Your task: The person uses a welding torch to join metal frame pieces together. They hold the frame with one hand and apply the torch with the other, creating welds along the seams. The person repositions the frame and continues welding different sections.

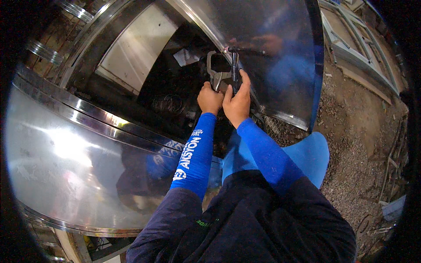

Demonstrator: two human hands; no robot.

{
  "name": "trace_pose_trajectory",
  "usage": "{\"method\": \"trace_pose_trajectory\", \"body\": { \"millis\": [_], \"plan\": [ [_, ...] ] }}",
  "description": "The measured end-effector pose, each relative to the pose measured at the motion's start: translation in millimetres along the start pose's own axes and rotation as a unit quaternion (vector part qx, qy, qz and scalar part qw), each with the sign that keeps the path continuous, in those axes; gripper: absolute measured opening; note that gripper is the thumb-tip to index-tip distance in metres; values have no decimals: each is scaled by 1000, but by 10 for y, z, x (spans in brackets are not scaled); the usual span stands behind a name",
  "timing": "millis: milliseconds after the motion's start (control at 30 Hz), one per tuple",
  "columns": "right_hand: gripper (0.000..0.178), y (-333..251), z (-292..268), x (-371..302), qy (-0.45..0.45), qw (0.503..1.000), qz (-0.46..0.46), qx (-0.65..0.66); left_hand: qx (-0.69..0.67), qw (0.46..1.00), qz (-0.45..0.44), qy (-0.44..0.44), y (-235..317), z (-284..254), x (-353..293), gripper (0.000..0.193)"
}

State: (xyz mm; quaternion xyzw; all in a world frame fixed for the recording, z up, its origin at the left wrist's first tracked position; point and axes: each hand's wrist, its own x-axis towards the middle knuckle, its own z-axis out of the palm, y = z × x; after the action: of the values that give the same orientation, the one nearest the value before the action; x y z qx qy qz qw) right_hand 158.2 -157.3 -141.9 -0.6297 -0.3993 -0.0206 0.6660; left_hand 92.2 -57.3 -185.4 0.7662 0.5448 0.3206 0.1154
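Observation:
My left hand (209, 98) is closed around the handles of a C-shaped locking clamp (211, 62), its silver jaws reaching up to the edge of a polished metal panel (280, 30). Just right of it, my right hand (237, 103) grips a black TIG welding torch (235, 70), forefinger stretched along the handle. The torch's small pinkish nozzle (226, 49) sits at the panel's edge seam; whether it touches the metal cannot be made out. Its long back cap (256, 51) points right across the panel.
A shiny curved metal body (87, 153) fills the left side. Between it and the panel gapes a dark opening with coiled wire (169, 104) and a pale sheet (138, 41). Gravel ground (344, 118) lies right, with a metal frame (359, 48) beyond. Blue material (309, 153) surrounds my lap.

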Motion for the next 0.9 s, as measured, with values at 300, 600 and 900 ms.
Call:
{"method": "trace_pose_trajectory", "body": {
  "millis": [300,600,900],
  "plan": [
    [59,501,-881,-496,-52,998,-19,35,-4,999,28,-25,-51,55,-21,38],
    [59,328,-1160,-811,-55,994,69,71,40,987,42,-152,-499,385,-468,49],
    [58,187,-1103,-889,-56,994,61,76,13,984,26,-175,-769,474,-729,42]
  ]
}}
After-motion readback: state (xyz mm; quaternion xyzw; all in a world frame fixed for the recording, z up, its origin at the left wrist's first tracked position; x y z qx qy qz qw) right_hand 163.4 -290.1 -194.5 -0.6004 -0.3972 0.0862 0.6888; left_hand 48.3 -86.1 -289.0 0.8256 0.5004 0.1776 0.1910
